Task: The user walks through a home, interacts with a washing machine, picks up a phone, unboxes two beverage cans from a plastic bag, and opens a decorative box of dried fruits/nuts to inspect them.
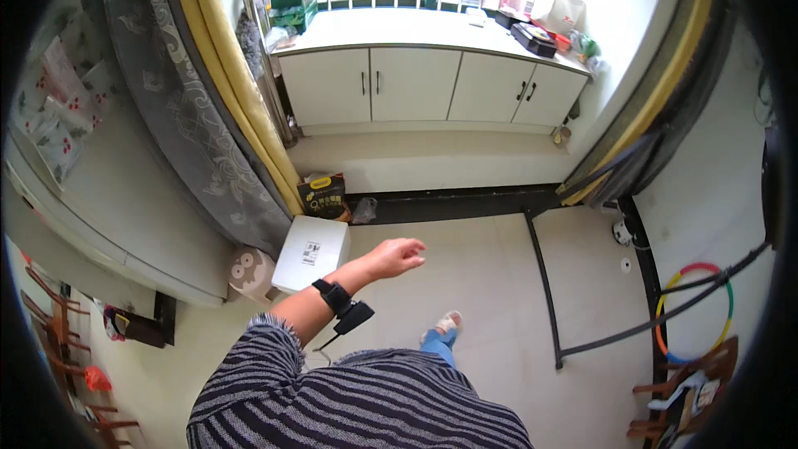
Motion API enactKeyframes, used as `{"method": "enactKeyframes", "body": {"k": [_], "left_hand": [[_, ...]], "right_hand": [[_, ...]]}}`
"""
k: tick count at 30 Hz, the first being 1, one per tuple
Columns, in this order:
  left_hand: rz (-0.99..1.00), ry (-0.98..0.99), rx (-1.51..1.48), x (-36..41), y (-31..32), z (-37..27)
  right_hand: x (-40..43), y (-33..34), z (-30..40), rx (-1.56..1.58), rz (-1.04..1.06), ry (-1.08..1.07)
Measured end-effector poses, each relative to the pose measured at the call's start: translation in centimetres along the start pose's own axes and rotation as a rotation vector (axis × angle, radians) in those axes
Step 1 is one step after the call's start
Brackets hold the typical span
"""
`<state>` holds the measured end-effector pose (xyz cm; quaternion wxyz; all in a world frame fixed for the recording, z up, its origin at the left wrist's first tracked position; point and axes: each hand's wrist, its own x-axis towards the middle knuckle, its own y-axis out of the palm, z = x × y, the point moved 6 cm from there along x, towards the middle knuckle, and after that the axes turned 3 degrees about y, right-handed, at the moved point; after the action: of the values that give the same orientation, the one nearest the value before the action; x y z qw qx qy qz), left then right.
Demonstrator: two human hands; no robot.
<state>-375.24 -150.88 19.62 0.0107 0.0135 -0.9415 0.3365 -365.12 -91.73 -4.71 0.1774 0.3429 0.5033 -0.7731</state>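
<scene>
My left hand point(399, 257) reaches out over the tiled floor, its fingers loosely curled and apart, with nothing in it. A black strap with a black device point(344, 307) is around that wrist and forearm. Below and left of the hand stands a white box point(312, 249) with a printed label on its lid. My right hand is out of view. Under the hand, one foot in a light sandal point(450, 321) shows on the floor beyond the striped top.
A low white cabinet point(411, 84) stands on a ledge beneath the window. A black bag point(324, 197) and a beige stool point(251, 271) are near the box. Right are a black metal frame point(545, 287), a colourful hoop point(659, 312) and a wooden chair point(717, 368). Curtains hang both sides.
</scene>
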Motion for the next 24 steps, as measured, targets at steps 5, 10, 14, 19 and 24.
{"method": "enactKeyframes", "body": {"k": [5,10,14,19,24], "left_hand": [[-0.101,-0.159,-0.217,10.4,-2.3,0.8],[-0.135,-0.266,-0.221,16.7,-4.7,4.4],[-0.29,-0.334,-0.368,19.9,-8.2,9.5],[-0.423,-0.434,-0.49,25.5,-13.8,16.0],[-0.362,-0.403,-0.568,36.8,-18.3,17.4]], "right_hand": [[12.5,-10.6,4.5,-0.09,-0.015,-0.038],[29.6,-23.9,13.9,-0.528,-0.081,-0.346],[36.6,-30.9,33.4,0.14,-0.255,-0.481],[30.9,-32.8,58.7,0.136,-0.097,-0.696],[32.1,-34.8,69.6,0.015,-0.035,-0.805]]}}
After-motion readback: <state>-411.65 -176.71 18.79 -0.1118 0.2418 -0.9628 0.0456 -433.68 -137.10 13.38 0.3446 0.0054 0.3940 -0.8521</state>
